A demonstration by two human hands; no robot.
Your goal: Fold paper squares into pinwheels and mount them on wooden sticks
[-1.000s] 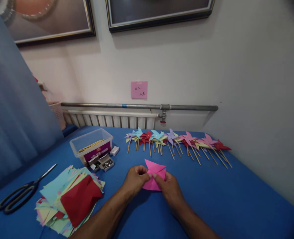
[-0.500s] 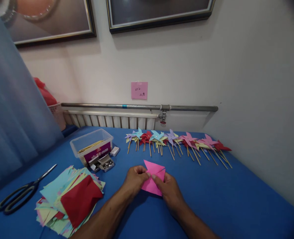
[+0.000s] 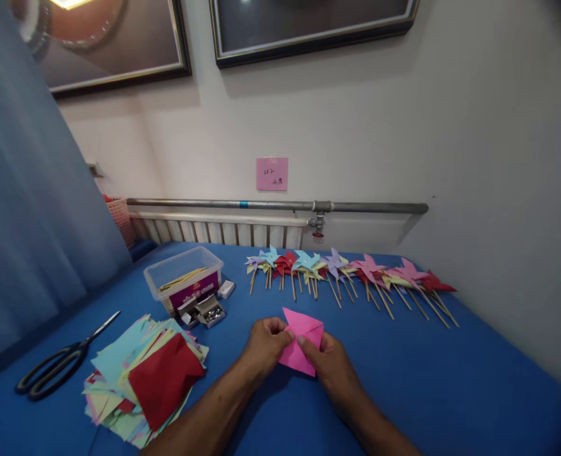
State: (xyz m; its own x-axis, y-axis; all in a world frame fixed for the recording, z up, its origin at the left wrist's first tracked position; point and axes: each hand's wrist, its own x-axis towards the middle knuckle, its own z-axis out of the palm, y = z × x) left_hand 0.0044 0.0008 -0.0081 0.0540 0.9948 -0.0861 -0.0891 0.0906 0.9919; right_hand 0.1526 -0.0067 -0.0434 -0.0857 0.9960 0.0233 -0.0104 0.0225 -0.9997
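The left hand and the right hand are located at the lower center of the frame, both engaged with one pink paper sheet. The left thumb and fingers pinch the sheet at its left edge; the right thumb presses on its face near the middle, with the fingers behind the right edge. The rear of the sheet and the fingertips behind it are concealed, so their exact contact cannot be determined. One corner of the sheet points up, and a slanting line runs near its upper right; whether this is a cut or a fold is unclear. Both forearms are cut off by the bottom edge. At lower left, a red sheet lies on a paper stack; the left forearm covers part of the stack's lower right. Scissors lie left of the stack. Left of center, a clear container holds thin sticks, their lower portions obscured by its label. Beside it, a small box contains shiny metal pieces too small to identify. At center right, pinwheels overlap in a row, hiding several sticks. At upper left, a curtain partly masks a pink basket. Two framed pictures are cropped by the top edge.
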